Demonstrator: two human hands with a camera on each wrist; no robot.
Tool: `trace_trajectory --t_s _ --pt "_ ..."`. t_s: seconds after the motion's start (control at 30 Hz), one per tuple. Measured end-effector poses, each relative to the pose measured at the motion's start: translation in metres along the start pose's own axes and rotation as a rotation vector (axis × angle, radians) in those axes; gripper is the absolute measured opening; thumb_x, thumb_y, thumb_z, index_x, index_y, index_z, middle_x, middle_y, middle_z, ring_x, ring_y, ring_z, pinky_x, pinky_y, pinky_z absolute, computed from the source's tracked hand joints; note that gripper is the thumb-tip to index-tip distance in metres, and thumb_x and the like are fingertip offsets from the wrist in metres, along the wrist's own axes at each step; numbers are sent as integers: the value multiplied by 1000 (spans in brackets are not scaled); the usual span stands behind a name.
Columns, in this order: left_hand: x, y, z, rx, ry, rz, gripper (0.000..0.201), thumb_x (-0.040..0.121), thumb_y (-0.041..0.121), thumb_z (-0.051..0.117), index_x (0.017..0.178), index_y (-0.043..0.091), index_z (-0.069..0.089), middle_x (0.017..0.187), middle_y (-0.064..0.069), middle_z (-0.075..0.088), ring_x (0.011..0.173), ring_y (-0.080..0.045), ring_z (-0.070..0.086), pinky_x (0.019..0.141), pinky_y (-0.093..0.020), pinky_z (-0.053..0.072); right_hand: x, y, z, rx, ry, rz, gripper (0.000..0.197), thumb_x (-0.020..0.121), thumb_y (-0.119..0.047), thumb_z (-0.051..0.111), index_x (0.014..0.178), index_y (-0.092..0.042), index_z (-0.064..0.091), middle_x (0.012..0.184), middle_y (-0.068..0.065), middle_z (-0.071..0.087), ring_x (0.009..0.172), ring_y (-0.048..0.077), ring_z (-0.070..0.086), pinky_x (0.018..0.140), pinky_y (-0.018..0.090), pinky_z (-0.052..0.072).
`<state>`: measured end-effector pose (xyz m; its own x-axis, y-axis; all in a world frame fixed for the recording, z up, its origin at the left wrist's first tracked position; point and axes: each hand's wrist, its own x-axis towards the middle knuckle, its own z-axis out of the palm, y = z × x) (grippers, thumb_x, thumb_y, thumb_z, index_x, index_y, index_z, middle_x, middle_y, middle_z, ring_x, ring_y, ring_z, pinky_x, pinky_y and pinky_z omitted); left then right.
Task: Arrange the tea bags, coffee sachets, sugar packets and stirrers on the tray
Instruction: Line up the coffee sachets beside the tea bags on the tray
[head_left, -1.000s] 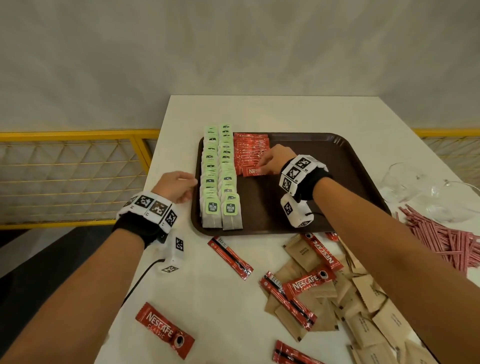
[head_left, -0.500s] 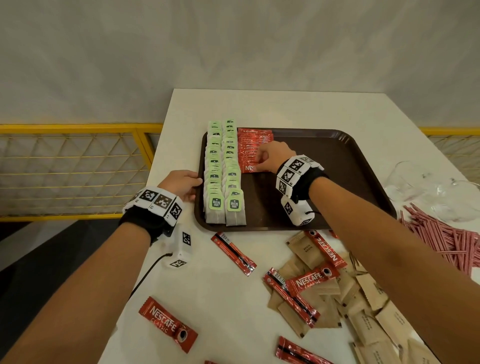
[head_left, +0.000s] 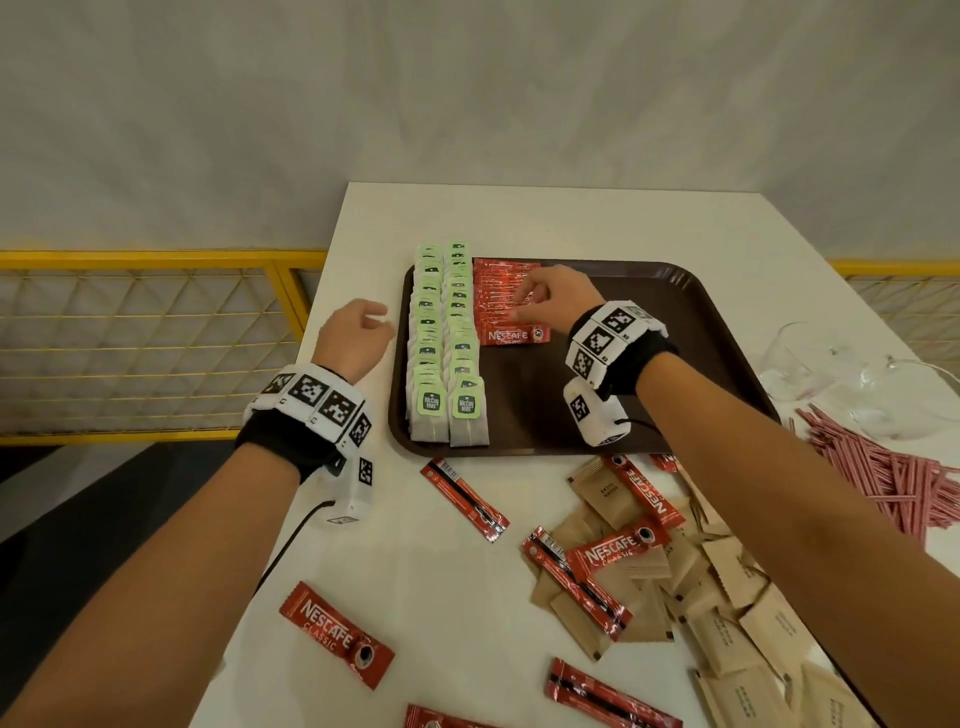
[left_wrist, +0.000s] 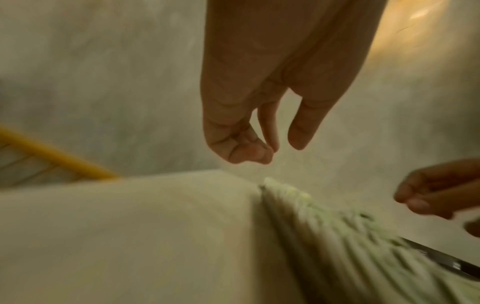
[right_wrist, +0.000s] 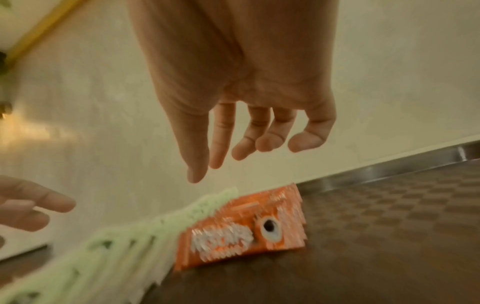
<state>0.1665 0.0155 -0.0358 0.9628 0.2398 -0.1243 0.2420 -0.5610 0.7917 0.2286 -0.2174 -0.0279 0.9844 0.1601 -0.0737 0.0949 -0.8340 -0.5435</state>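
- White surface (head_left: 405, 545) stands against a grey wall, with a yellow railing (head_left: 156, 257) at the left.
- Brown tray (head_left: 701, 332) carries 2 rows of tea bags (head_left: 447, 353) along its left edge; just beside them lies 1 row of coffee sachets (head_left: 501, 299).
- Right hand (head_left: 558, 299) hovers over the sachet row, fingers relaxed, grasping nothing.
- Left hand (head_left: 350, 338) is beside the tray's left rim, loosely curled, released.
- Sugar packets (head_left: 727, 587), loose sachets and stirrers (head_left: 883, 467) lie on the surface, off the tray.
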Motion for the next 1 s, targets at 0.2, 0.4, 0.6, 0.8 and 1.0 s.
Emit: trace_trajectory --t_s 0.2,0.4,0.6,0.8,1.0 --pt "-83 51 11 284 -598 533 24 88 20 62 112 20 61 101 5 61 86 -9 56 66 -10 42 -77 -5 -17 55 -220 -29 23 84 -38 65 100 -22 61 77 -10 53 70 5 51 63 21 41" --pt "-115 38 36 868 -873 558 46 86 12 62 130 17 49 127 -1 50 111 -15 49 85 -20 39 -154 20 -34 -37 -287 159 28 81 -42 67 101 -23 60 86 -5 61 73 8 59 68 28 52" --pt "-133 17 43 1131 -848 569 53 87 3 54 137 12 41 135 -9 37 121 -26 43 100 -33 39 -200 33 -20 -273 -360 278 47 71 -45 77 108 -23 59 100 -5 53 93 14 52 80 27 43" --pt "-148 16 34 1021 -911 500 81 83 22 69 148 19 21 142 -4 28 128 -21 36 105 -30 34 -217 20 -7 -363 -388 221 61 67 -50 78 116 -22 54 115 -3 55 96 15 49 78 27 37" --pt "-145 -2 0 1262 -911 425 122 62 34 85 146 44 -2 150 2 6 138 -21 10 110 -46 27 -228 6 2 -455 -408 217 72 58 -53 81 116 -25 50 110 -4 43 96 15 44 77 32 38"
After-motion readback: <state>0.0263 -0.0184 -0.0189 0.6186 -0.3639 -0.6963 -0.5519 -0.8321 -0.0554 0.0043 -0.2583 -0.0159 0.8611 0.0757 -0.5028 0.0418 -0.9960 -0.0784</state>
